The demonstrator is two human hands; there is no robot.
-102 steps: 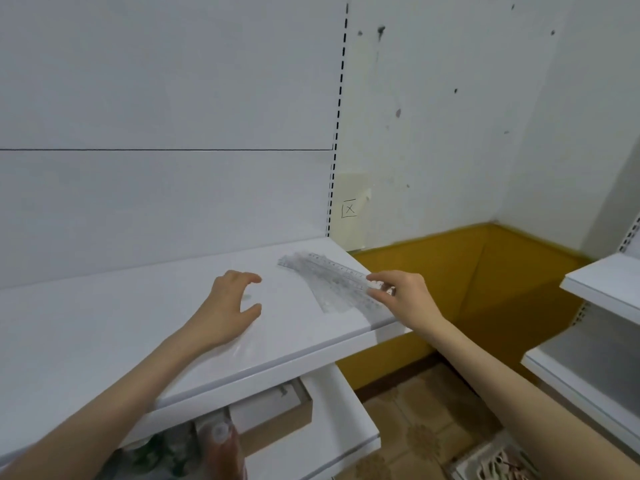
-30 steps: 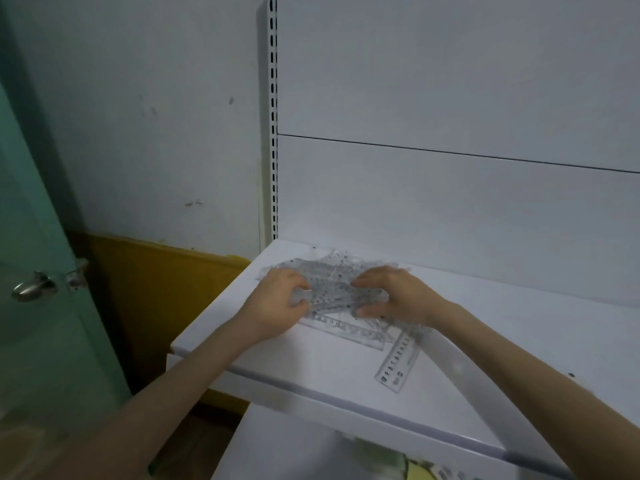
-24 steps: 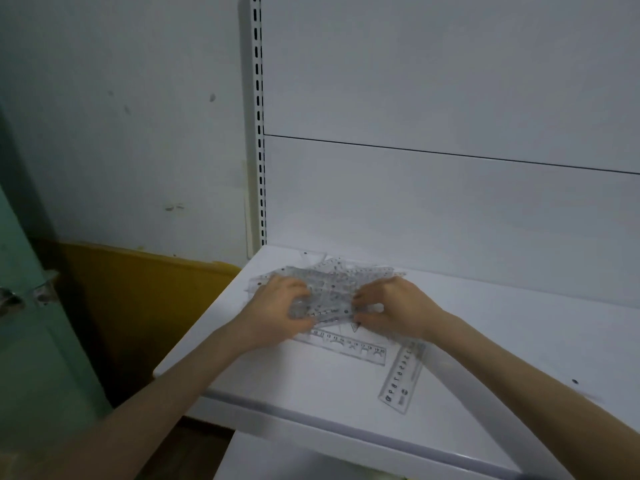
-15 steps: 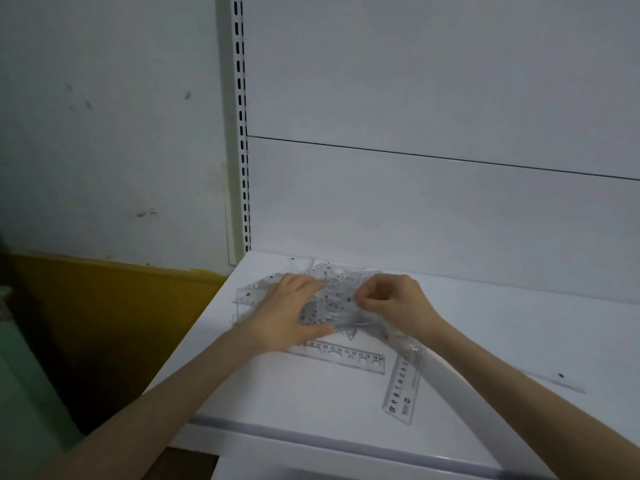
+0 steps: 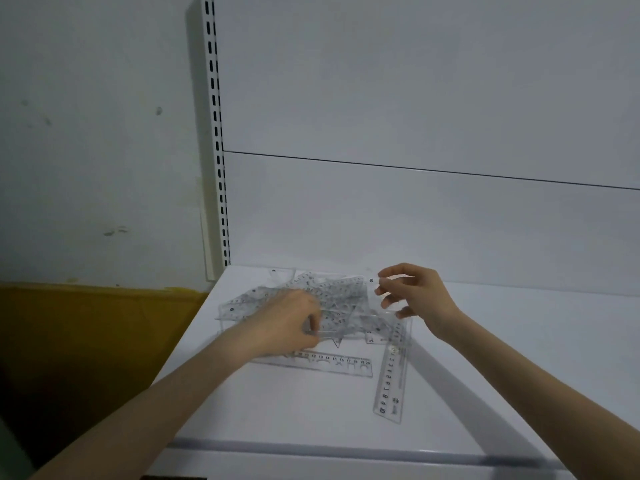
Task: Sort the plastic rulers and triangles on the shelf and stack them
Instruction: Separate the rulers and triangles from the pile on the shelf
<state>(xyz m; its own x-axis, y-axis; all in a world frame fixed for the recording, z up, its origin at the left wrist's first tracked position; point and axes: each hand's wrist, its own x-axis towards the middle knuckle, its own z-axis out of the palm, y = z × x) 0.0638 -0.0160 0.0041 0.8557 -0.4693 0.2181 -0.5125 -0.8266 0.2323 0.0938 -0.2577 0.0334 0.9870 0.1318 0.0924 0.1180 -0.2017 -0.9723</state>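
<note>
A jumbled pile of clear plastic rulers and triangles lies at the back left corner of the white shelf. My left hand rests on the pile's front, fingers curled, pinching a clear piece at its near edge. Over the pile's right end, my right hand hovers slightly raised, its thumb and spread fingers holding the end of a clear piece. Two rulers lie apart from the pile. One long ruler lies crosswise in front of my left hand. Another ruler points toward the shelf's front edge.
A slotted white upright stands at the shelf's back left corner, with the white back panel behind. Left of the shelf the floor drops away beside a yellow wall band. The shelf's right part is bare.
The view swung from the shelf's right end to this left pile. In the last half second my right hand rose and spread its fingers; my left hand slid to the pile's front.
</note>
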